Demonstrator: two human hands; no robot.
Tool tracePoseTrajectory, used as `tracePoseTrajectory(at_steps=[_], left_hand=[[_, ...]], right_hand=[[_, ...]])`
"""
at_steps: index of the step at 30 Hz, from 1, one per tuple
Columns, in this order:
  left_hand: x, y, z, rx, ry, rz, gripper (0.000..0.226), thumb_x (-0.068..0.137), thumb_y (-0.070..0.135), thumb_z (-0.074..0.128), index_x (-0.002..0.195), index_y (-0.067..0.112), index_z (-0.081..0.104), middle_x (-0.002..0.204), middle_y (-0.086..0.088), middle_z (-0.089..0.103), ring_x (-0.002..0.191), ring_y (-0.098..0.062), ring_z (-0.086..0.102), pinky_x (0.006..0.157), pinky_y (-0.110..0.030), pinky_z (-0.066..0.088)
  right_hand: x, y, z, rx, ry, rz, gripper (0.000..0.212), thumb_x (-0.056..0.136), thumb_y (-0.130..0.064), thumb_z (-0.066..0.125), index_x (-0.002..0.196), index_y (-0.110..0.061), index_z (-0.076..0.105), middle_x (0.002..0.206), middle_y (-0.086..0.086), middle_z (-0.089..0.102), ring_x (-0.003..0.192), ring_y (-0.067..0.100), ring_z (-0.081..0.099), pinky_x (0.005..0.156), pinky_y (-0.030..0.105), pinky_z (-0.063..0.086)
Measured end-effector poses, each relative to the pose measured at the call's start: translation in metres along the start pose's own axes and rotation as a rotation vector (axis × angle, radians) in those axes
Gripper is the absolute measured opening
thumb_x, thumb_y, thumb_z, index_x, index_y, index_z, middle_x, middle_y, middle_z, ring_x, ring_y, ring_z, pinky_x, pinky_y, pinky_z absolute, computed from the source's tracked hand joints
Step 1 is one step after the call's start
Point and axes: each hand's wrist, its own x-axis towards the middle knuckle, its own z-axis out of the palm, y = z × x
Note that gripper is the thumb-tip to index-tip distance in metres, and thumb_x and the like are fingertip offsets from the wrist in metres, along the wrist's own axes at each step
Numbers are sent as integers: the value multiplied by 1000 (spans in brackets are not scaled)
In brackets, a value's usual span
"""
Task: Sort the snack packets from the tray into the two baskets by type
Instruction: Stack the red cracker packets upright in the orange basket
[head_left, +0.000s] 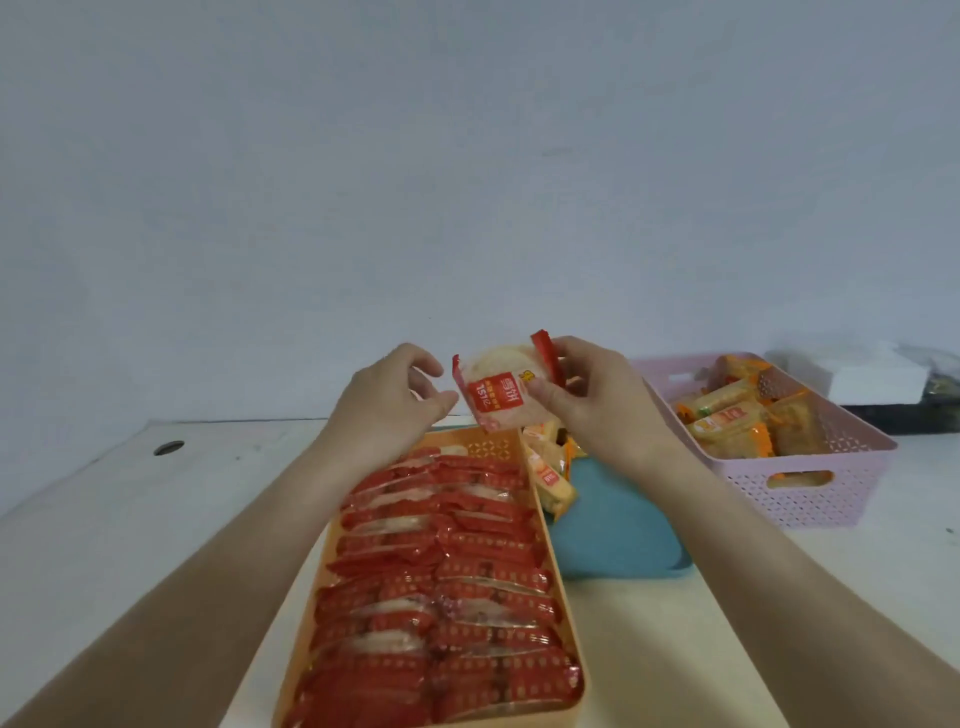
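Observation:
My right hand (597, 400) pinches a red-and-clear snack packet (501, 387) by its right end, held in the air above the far end of the orange basket (563, 592). My left hand (395, 400) hovers at the packet's left edge with curled fingers; whether it touches the packet is unclear. The orange basket is packed with rows of red packets (441, 571). The pink basket (810, 483) at the right holds orange-yellow packets (737, 421). A teal tray (618, 530) between the baskets carries a few orange-yellow packets (553, 478) at its far end.
The white table (104, 519) has a round cable hole (169, 448) at the far left. A white box (872, 374) sits on a dark object behind the pink basket. A plain pale wall rises behind the table.

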Motion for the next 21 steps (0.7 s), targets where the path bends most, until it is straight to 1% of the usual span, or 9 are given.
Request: tracePoseTrajectory(at_steps=[2, 4, 6, 8, 10, 14, 17, 19, 21], left_hand=[[-13, -13, -3, 93, -160, 52, 13, 82, 42, 69, 90, 32, 67, 86, 18, 67, 85, -3, 62, 75, -23, 46], [-22, -21, 2, 252, -377, 165, 33, 82, 57, 55, 107, 39, 66, 104, 19, 66, 102, -5, 59, 89, -31, 47], [-26, -28, 7, 415, -464, 210, 53, 80, 65, 39, 124, 43, 57, 123, 11, 59, 117, -15, 49, 98, -44, 43], [-28, -32, 5, 384, -446, 157, 51, 84, 63, 42, 126, 40, 58, 122, 4, 55, 119, -20, 42, 102, -46, 38], [-28, -32, 4, 323, -414, 145, 38, 91, 53, 50, 123, 36, 61, 116, 2, 53, 118, -19, 39, 104, -44, 35], [-32, -35, 5, 270, -389, 149, 33, 92, 48, 53, 118, 31, 65, 111, 2, 49, 116, -19, 37, 104, -41, 33], [-35, -37, 4, 201, -382, 166, 27, 94, 45, 52, 107, 29, 70, 104, 4, 56, 109, -17, 48, 96, -37, 39], [-36, -37, -2, 63, -292, 125, 20, 94, 39, 55, 101, 31, 72, 97, 11, 68, 97, -8, 61, 88, -30, 46], [-38, -39, -8, 31, -151, 96, 19, 94, 35, 55, 103, 33, 72, 99, 18, 71, 94, 0, 62, 88, -25, 47]], right_hand=[[2, -10, 9, -122, -14, -49, 28, 88, -19, 68, 115, -22, 66, 95, -2, 70, 82, 16, 66, 76, 28, 50], [2, -17, 16, -249, -82, -84, 29, 87, -20, 65, 116, -24, 66, 101, -3, 72, 89, 16, 65, 80, 30, 50], [2, -24, 23, -408, -157, -101, 28, 87, -26, 62, 115, -27, 66, 102, -3, 73, 95, 20, 65, 81, 35, 50], [3, -32, 30, -581, -212, -104, 28, 87, -28, 58, 114, -29, 65, 101, -2, 71, 100, 23, 61, 80, 37, 49], [5, -35, 34, -708, -263, -97, 31, 88, -25, 54, 117, -32, 63, 105, -3, 69, 106, 23, 55, 81, 37, 46], [12, -38, 46, -803, -437, -74, 35, 87, -22, 50, 118, -30, 64, 112, -1, 66, 113, 24, 49, 87, 42, 49], [15, -32, 56, -912, -561, -62, 32, 90, -22, 48, 118, -25, 64, 119, 4, 60, 118, 27, 43, 93, 45, 46], [16, -27, 61, -974, -621, -71, 27, 92, -19, 47, 114, -19, 64, 120, 5, 55, 118, 28, 41, 95, 43, 44], [17, -23, 64, -968, -587, -93, 20, 92, -16, 49, 104, -18, 65, 111, 5, 56, 111, 26, 46, 90, 42, 47]])
